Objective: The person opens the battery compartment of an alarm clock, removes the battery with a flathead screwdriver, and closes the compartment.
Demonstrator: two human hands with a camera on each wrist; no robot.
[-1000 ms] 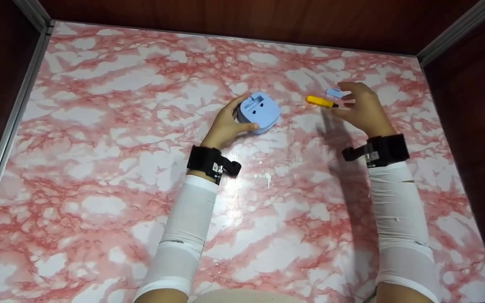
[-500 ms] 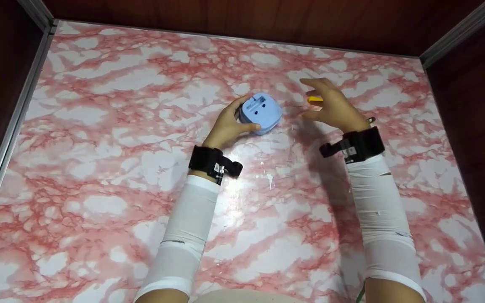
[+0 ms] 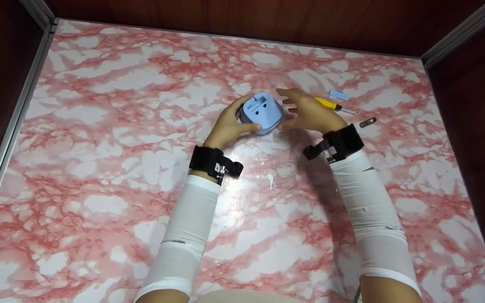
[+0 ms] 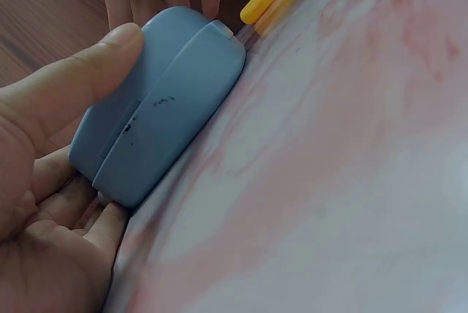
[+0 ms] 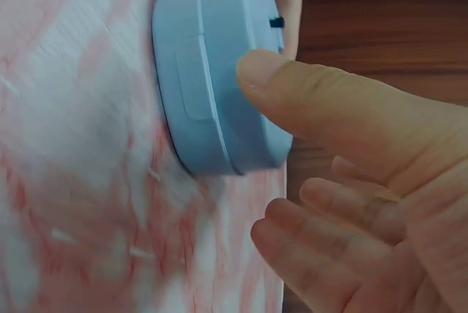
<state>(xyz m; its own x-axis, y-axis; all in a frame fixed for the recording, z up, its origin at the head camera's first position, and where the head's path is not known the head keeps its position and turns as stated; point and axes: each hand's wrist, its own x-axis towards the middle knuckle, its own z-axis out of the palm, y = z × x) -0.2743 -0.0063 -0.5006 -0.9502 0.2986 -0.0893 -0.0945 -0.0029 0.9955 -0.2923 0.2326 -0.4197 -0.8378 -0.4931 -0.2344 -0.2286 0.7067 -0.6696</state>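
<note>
Steadying the blue round device point(image 3: 260, 112) on the marble table point(image 3: 99, 168), your left hand point(image 3: 230, 124) grips its side while your right hand point(image 3: 307, 112), fingers loosely spread, touches the opposite edge.

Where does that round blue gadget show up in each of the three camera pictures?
Head view: the blue gadget lies mid-table, between both hands.
Left wrist view: left of centre, gripped by the left hand.
Right wrist view: upper centre, the right hand beside it.
Shared landmark: the pink marble tabletop.
</note>
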